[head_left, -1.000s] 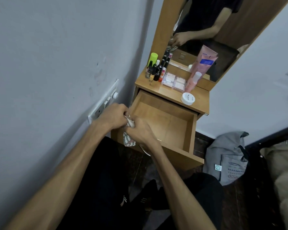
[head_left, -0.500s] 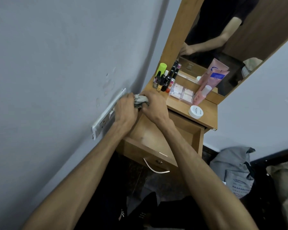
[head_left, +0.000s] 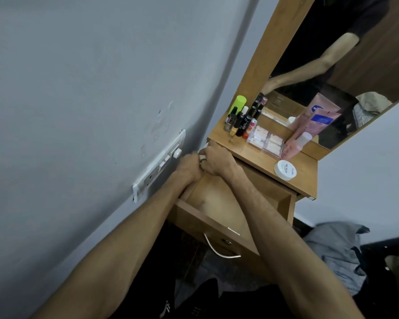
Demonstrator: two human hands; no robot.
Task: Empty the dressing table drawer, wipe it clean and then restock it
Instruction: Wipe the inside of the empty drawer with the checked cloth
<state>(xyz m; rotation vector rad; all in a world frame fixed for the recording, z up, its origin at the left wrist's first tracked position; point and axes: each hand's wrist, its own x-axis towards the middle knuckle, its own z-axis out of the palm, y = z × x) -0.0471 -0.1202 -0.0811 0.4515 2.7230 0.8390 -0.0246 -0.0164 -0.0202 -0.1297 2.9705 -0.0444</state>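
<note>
The wooden drawer of the dressing table stands pulled out, and what shows of its inside is bare. My left hand and my right hand are pressed together at the drawer's far left corner, under the tabletop edge. Both grip a small whitish cloth, mostly hidden between the fingers. On the tabletop stand several small bottles and lipsticks, a clear palette box, a pink tube and a round white jar.
A grey wall with a white switch plate runs close on the left. The mirror rises behind the tabletop. A metal handle hangs on the drawer front. A grey bag lies on the floor at right.
Both hands moved with the cloth from the drawer's near left edge up to its far left corner by the tabletop. The camera leaned closer.
</note>
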